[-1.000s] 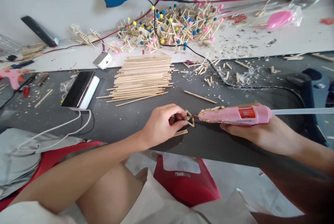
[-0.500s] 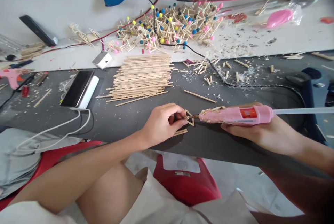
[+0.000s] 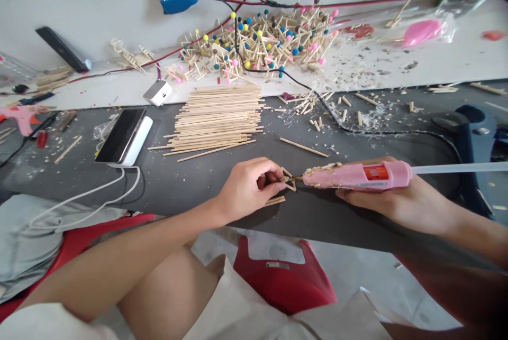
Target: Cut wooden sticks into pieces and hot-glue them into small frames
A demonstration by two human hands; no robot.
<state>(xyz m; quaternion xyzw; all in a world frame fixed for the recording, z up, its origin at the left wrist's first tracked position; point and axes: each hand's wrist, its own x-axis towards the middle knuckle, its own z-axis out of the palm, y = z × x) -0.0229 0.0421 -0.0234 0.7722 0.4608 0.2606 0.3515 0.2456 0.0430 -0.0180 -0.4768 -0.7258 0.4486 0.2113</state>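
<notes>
My left hand [image 3: 254,186] pinches a small frame of wooden sticks [image 3: 292,186] between thumb and fingers, just above the table's front part. Part of the frame is hidden by the fingers. My right hand [image 3: 392,197] is wrapped round a pink hot glue gun [image 3: 353,176], with a long clear glue stick [image 3: 456,168] coming out of its back. The gun's dark nozzle reaches to the frame at my left fingertips. Under my left hand lie a few short sticks [image 3: 275,201]. A single stick [image 3: 304,147] lies beyond the hands.
A pile of thin wooden sticks [image 3: 218,118] lies behind my left hand. Farther back is a heap of stick pieces with coloured balls [image 3: 262,38]. A phone on a white block [image 3: 123,139], a black cable [image 3: 397,131] and dark blue pliers-like tool [image 3: 474,139] flank the work spot.
The view has shifted very slightly. My hands, the glue gun and the stick frame hold nearly the same place, with the nozzle still at the frame.
</notes>
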